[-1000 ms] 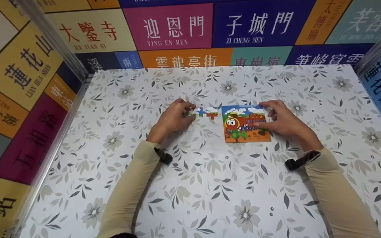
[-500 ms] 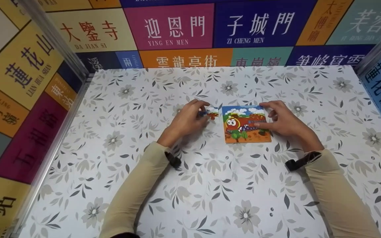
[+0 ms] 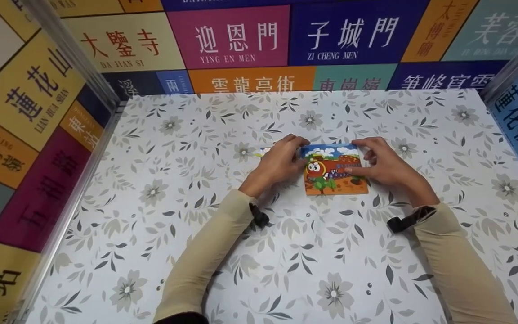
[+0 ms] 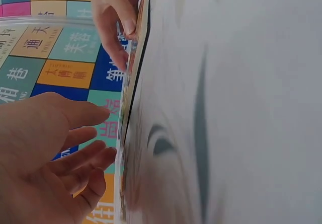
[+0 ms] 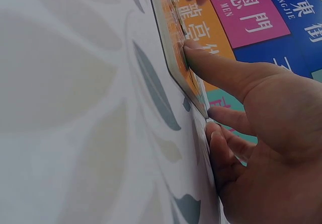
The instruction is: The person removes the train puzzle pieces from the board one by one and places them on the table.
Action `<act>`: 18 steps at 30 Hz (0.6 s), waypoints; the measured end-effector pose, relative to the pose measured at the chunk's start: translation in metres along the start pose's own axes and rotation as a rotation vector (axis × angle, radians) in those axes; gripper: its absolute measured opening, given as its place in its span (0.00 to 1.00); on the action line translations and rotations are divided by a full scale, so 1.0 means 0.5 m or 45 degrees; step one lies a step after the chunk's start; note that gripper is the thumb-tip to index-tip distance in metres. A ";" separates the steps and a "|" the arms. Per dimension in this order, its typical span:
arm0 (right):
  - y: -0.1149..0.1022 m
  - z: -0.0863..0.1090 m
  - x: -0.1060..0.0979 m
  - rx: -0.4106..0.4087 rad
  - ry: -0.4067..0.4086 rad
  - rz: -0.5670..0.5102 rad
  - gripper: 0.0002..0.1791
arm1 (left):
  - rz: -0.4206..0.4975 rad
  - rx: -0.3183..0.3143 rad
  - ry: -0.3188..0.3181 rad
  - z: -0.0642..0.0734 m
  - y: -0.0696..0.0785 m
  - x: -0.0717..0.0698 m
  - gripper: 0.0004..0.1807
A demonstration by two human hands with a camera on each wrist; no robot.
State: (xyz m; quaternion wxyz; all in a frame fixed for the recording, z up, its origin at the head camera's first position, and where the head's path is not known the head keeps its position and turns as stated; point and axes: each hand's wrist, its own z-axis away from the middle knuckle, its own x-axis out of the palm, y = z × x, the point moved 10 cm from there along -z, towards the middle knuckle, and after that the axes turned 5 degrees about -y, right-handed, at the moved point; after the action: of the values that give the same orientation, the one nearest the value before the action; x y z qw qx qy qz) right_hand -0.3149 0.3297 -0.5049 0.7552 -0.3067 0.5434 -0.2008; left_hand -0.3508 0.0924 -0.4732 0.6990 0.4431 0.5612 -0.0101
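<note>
Puzzle [image 3: 336,183] between hands [image 3: 278,163] [image 3: 387,164]; table edges [image 3: 250,95] distant

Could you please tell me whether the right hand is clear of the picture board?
No, the right hand has its thumb on the picture board.

The head view looks forward and down from above the near side of the counter [image 3: 313,270], far enough off to frame the left hand [image 3: 277,164], the right hand [image 3: 387,164], the picture board [image 3: 336,186] and the back wall [image 3: 232,36]; the left wrist view sits low and close to the counter, facing forward and rightward, turned sideways (counter on the right); the right wrist view is similarly low and sideways, counter on the left, facing forward and leftward; the wrist views share the picture board's edge, each catching the opposite hand at the top; the head view shares hands, board and part of the wall with both.
</note>
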 end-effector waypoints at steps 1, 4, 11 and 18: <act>0.000 0.000 0.000 0.003 -0.001 -0.003 0.51 | -0.008 -0.008 -0.010 -0.004 0.002 0.004 0.26; 0.000 0.001 0.000 0.004 -0.005 -0.006 0.51 | -0.024 -0.014 -0.023 -0.013 0.008 0.013 0.27; -0.001 -0.001 0.001 0.006 -0.011 0.002 0.52 | -0.050 -0.074 -0.044 -0.019 0.011 0.020 0.28; -0.008 0.002 -0.003 -0.052 0.002 0.000 0.48 | -0.029 -0.083 -0.032 -0.019 0.011 0.025 0.25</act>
State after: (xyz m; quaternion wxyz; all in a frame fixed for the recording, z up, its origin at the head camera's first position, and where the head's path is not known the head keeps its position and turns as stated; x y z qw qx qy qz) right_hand -0.3143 0.3280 -0.5010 0.7484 -0.3218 0.5480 -0.1898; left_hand -0.3507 0.1079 -0.4794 0.7199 0.4135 0.5574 -0.0052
